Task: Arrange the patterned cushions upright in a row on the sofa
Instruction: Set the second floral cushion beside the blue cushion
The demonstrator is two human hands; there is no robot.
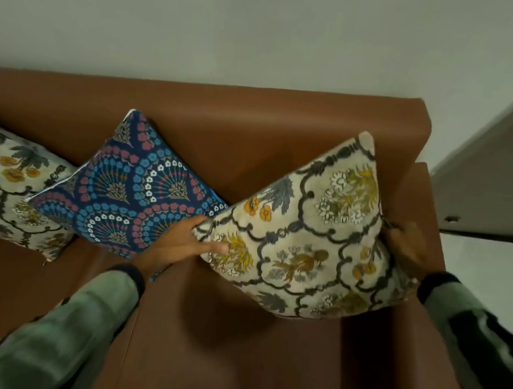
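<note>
A cream floral cushion (304, 239) stands on one corner, diamond-wise, at the right end of the brown sofa (256, 119). My left hand (188, 241) grips its left corner, thumb on the front. My right hand (407, 246) holds its right corner beside the armrest, blurred and partly hidden behind the cushion. A blue cushion with pink and blue fan patterns (130, 188) leans against the backrest just left of my left hand, also diamond-wise. A second cream floral cushion (8, 189) lies further left, partly cut off by the frame edge and overlapped by the blue one.
The sofa's right armrest (421, 191) stands close behind the held cushion. A pale wall (265, 29) rises behind the backrest. Bare brown seat (234, 349) spreads in front of the cushions. Light floor (487, 257) shows to the right of the sofa.
</note>
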